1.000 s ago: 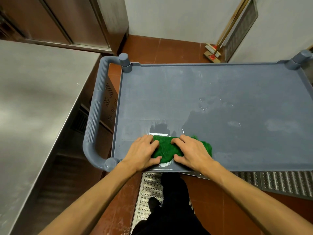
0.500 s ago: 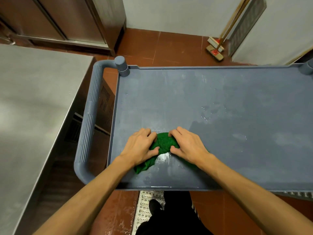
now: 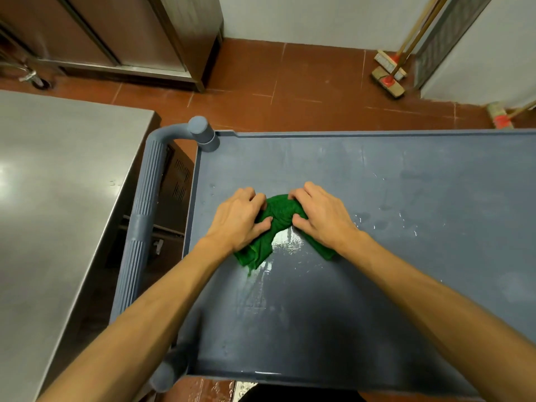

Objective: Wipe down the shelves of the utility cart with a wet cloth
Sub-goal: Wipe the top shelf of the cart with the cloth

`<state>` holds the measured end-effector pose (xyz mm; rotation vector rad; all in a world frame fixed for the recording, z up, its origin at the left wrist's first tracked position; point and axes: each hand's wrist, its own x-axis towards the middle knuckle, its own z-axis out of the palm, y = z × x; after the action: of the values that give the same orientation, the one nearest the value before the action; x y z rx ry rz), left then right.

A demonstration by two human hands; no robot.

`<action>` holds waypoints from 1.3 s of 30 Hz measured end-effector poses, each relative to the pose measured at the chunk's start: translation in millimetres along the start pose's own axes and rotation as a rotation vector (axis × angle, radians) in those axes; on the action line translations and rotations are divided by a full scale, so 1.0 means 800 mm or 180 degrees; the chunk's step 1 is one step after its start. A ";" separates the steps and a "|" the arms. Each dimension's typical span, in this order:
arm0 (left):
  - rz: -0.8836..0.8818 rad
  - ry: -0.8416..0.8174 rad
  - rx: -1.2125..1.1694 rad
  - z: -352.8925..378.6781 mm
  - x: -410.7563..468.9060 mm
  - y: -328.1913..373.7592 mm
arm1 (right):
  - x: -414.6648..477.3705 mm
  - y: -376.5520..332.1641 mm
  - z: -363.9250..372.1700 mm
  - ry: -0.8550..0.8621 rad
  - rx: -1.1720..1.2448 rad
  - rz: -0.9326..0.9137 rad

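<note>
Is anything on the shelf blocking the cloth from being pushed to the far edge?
Nothing visible does. The left hand and right hand grip the cloth on the shelf; only water drops lie between it and the far rim.

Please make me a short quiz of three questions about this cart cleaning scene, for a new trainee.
1. True or false: only the left hand touches the green cloth; the right hand is off it.
2. The shiny wet streak on the cart's top shelf lies: A) nearer the person than the cloth; B) at the far rim; C) nowhere, the shelf is dry.
3. Fill in: the cart handle is on the person's ____ side.
Key: 1 false, both hands grip it; 2 A; 3 left.
</note>
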<state>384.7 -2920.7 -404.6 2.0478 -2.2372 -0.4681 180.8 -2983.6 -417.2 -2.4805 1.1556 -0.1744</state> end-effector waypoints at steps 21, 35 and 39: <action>-0.0473 0.0555 0.0015 -0.008 0.118 0.009 | 0.106 0.094 -0.021 0.0518 0.0144 0.0119; -0.0682 0.0246 0.0352 0.011 0.076 0.045 | 0.042 0.067 0.003 0.0374 0.0307 0.0180; -0.0617 0.0232 0.0352 0.018 0.055 0.051 | 0.010 0.058 0.014 0.0426 0.0363 0.0249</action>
<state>336.8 -2958.7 -413.9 2.3092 -2.0779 -0.2824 156.1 -3013.1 -446.9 -2.3501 1.2579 -0.3785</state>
